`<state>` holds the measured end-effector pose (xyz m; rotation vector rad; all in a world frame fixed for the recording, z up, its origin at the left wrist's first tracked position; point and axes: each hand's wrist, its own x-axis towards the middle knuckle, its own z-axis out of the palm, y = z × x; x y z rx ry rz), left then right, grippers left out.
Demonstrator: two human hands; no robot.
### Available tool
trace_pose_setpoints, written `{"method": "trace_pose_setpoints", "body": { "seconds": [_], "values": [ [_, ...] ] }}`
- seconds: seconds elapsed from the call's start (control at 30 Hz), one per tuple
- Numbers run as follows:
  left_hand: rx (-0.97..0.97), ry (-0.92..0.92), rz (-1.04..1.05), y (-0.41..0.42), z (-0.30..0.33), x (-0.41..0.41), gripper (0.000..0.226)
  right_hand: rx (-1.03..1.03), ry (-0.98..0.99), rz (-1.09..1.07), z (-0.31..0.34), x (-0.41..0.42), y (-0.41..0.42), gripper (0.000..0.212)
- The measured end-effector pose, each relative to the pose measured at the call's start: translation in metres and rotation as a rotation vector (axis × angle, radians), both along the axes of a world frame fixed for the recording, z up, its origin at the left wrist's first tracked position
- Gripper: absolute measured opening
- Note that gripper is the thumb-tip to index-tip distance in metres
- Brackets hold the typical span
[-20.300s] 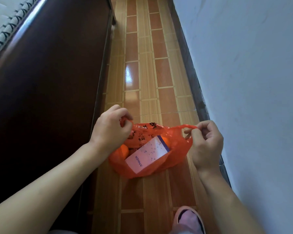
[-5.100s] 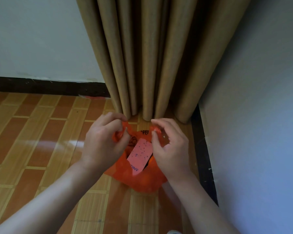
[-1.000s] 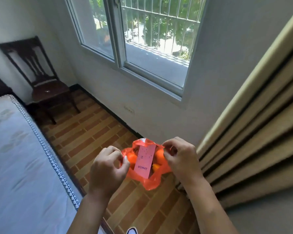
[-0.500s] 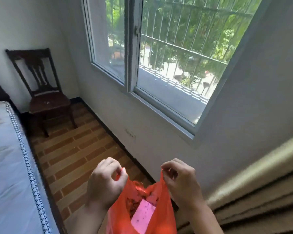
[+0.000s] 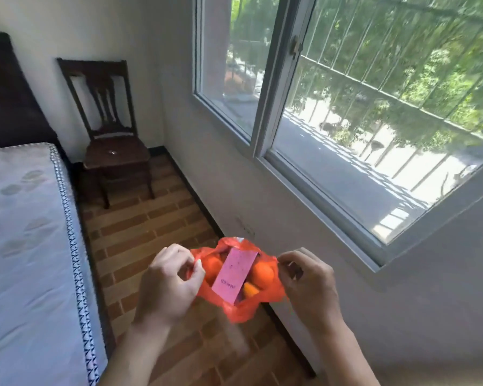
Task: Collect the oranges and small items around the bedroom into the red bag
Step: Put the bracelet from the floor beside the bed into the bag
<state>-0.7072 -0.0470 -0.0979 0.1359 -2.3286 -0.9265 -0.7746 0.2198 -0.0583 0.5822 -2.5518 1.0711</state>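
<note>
A red bag hangs open in mid-air above the floor, held between a person's two hands beside the window wall. Inside it sit oranges and a pink box, which stands tilted among them. The left hand pinches the bag's left edge between curled fingers and thumb; the right hand pinches the right edge likewise. A bed lies to the left, a dark wooden chair stands in the far corner, and a barred window fills the wall to the right.

Bed left, chair behind it, window right; chair's item unclear.
</note>
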Motion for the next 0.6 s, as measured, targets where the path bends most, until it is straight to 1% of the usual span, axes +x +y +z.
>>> {"method": "trace_pose_setpoints", "body": {
  "seconds": [0.1, 0.23, 0.33, 0.4, 0.5, 0.6],
  "values": [
    [0.025, -0.018, 0.085, -0.024, -0.011, -0.01, 0.017, -0.016, -0.008, 0.067, -0.005, -0.034, -0.03, 0.026],
    [0.039, -0.096, 0.229, -0.054, -0.032, -0.024, 0.017, -0.022, -0.059, 0.179, -0.024, -0.087, -0.073, 0.027],
    [0.04, -0.186, 0.351, -0.068, -0.044, -0.032, 0.022, -0.011, -0.108, 0.281, -0.05, -0.13, -0.103, 0.03],
    [0.04, -0.237, 0.429, -0.075, -0.053, -0.036, 0.026, 0.032, -0.13, 0.358, -0.068, -0.156, -0.121, 0.03],
    [0.066, -0.275, 0.497, -0.087, -0.074, -0.041, 0.02, 0.081, -0.209, 0.45, -0.099, -0.183, -0.145, 0.03],
    [0.097, -0.322, 0.564, -0.094, -0.097, -0.039, 0.02, 0.11, -0.276, 0.522, -0.134, -0.195, -0.163, 0.029]
  ]
}}
